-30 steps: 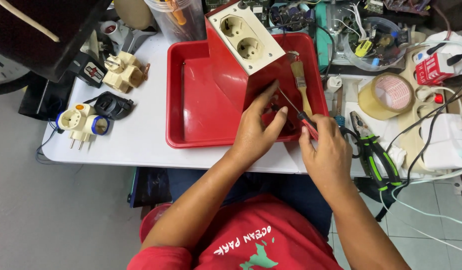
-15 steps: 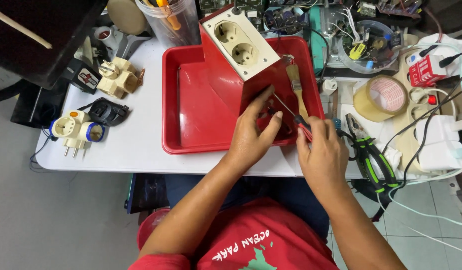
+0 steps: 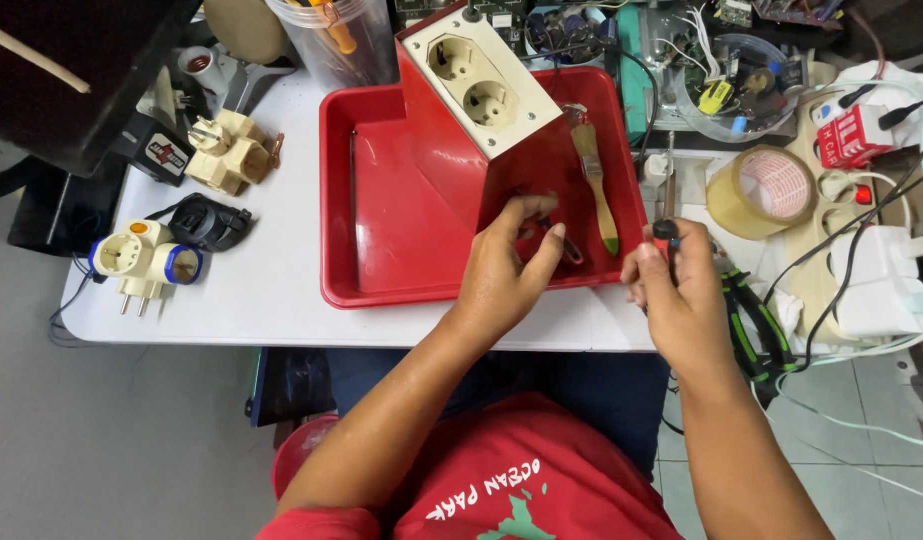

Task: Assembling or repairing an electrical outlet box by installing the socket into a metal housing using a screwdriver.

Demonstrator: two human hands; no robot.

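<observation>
Hands now parted: left hand [image 3: 507,265] pinching socket box [image 3: 482,110] base in red tray [image 3: 382,220]; right hand [image 3: 682,290], withdrawn, gripping red-handled tool [image 3: 665,232] over bench [image 3: 272,290].

I see the left hand [image 3: 504,262] inside the red tray [image 3: 382,250], its fingers curled on a small dark metal part [image 3: 562,240] at the foot of a red socket box [image 3: 477,110] with a cream face and two round outlets. The right hand [image 3: 682,290] sits just right of the tray's near corner, closed around a tool with a red-and-black handle [image 3: 666,233]. A paintbrush [image 3: 594,180] lies in the tray beside the box. To the right, a roll of tape [image 3: 757,190] rests on the surface [image 3: 252,290]; far left lie cream plug adapters [image 3: 232,150].
</observation>
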